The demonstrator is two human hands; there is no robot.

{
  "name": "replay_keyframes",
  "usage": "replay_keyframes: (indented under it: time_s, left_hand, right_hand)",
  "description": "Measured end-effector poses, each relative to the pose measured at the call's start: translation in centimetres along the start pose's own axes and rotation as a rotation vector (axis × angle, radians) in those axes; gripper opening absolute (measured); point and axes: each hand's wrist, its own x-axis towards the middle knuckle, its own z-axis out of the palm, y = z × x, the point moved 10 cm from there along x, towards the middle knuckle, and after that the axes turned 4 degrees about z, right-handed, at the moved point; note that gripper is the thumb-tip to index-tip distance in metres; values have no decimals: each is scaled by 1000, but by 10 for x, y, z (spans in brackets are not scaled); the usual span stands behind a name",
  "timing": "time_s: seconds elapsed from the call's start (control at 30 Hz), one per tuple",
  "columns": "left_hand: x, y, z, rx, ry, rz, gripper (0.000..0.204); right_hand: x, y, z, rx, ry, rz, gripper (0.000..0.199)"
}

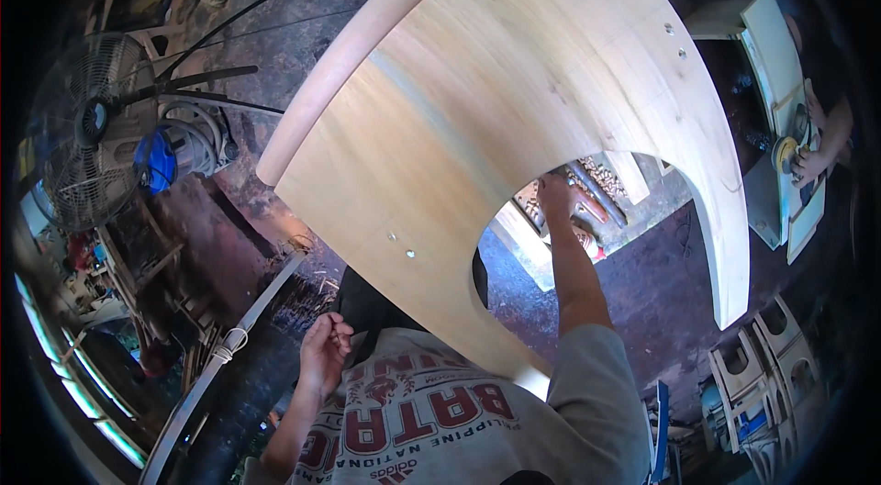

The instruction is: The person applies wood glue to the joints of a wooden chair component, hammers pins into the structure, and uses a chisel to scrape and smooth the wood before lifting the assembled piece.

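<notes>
A large pale wooden panel (477,109) with a rounded outer rim and an arched cut-out fills the middle of the view, held up and tilted in front of me. My right hand (553,193) reaches forward and grips the inner edge of the arch at its top. My left hand (326,352) is close to my chest, below the panel's lower left edge, with its fingers curled and nothing visible in them. It does not touch the panel. Small screw holes (400,245) show on the panel's face.
A standing fan (83,132) and a blue motor unit (170,155) are at the left on the dark floor. A long metal strip (229,347) lies at the lower left. Another person's hands (808,150) work a sander at the right. Cut wooden pieces (762,366) stand at the lower right.
</notes>
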Motion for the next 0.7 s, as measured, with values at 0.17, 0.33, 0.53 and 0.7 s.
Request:
replay_keyframes:
  time_s: [0.17, 0.33, 0.53, 0.7]
  left_hand:
    - [9, 12, -10, 87, 59, 30, 33]
    - [18, 22, -16, 80, 49, 86, 45]
    - [28, 54, 20, -199, -268, 147, 26]
    - [37, 87, 61, -161, -524, 77, 25]
  right_hand:
    - [-17, -20, -17, 88, 90, -150, 20]
    - [-78, -38, -110, 676, 32, -114, 23]
    - [-203, -85, -270, 1333, -93, -145, 21]
    - [-282, -138, -328, 1645, -87, -251, 22]
